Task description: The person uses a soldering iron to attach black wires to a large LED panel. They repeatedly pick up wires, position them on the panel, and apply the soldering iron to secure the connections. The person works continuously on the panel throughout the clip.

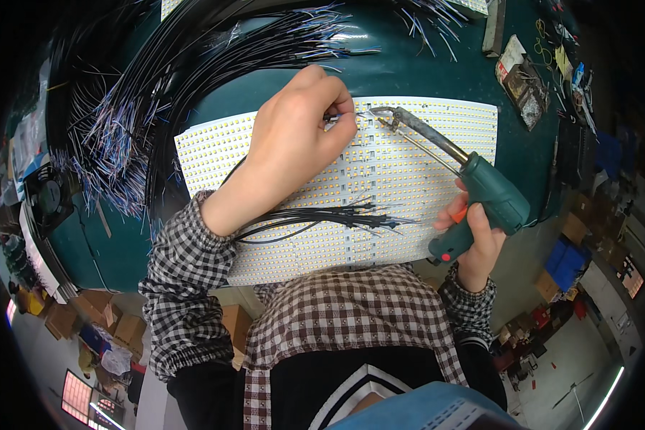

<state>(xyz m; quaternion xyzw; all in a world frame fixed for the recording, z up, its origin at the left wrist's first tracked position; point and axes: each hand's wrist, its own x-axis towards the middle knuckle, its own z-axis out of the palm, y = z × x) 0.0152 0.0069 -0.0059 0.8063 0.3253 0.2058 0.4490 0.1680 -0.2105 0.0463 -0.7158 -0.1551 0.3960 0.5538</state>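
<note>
A white panel (215, 147) covered with rows of small yellow LEDs lies in front of me on the table. Over its upper middle, my left hand (297, 136) is closed, pinching a thin wire near its stripped end; a black cable trails from under the wrist. My right hand (480, 244) grips the green handle of a soldering gun (498, 193), with fingers by its orange trigger. The gun's tip meets the panel area just right of my left fingertips; whether it touches the wire is too small to tell. A small bunch of black cables (315, 216) rests across the panel.
Large bundles of black cables (215, 64) with blue and white ends cover the table's far left. A dark fan (49, 197) stands at the left. A stained solder block (527, 93) sits at the far right on the green tabletop (401, 75). Cardboard boxes (125, 333) stand below.
</note>
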